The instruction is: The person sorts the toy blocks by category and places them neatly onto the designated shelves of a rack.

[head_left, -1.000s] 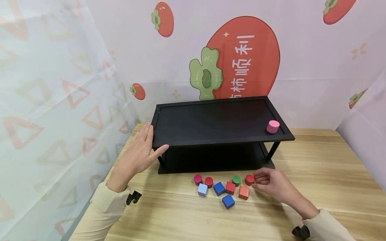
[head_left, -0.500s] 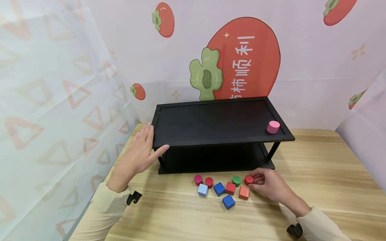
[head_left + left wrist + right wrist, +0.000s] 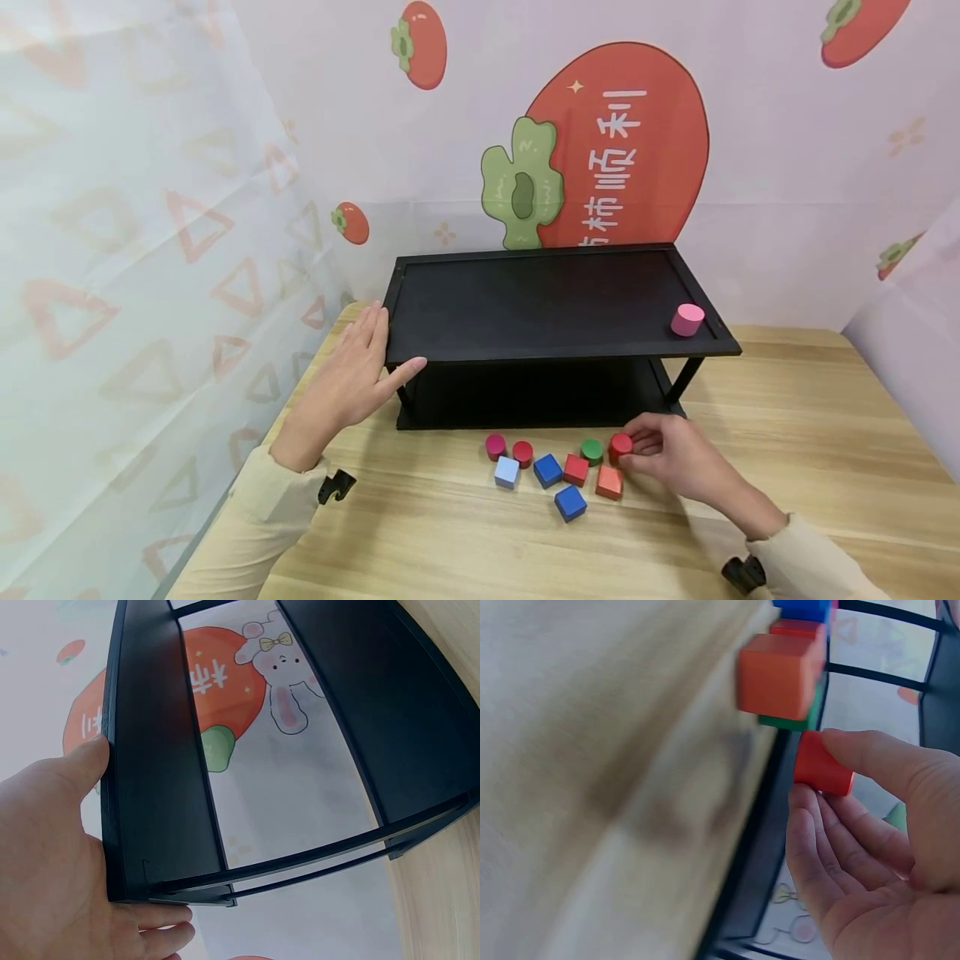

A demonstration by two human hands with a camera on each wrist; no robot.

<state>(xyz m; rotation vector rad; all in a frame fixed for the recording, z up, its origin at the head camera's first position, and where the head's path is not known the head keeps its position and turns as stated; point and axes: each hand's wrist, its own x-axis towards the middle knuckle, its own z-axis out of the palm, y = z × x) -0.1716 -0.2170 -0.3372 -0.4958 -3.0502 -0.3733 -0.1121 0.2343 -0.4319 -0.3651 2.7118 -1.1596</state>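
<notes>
Wooden table (image 3: pixel 450 542), fruit-print backdrop (image 3: pixel 780 167): right fingers (image 3: pixel 805 834) pinch a red cylinder (image 3: pixel 819 766), left fingers (image 3: pixel 364 332) lie straight.

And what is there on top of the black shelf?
One pink block stands on the shelf, near its front right corner. The left hand hides a bit of the shelf's left edge.
</notes>
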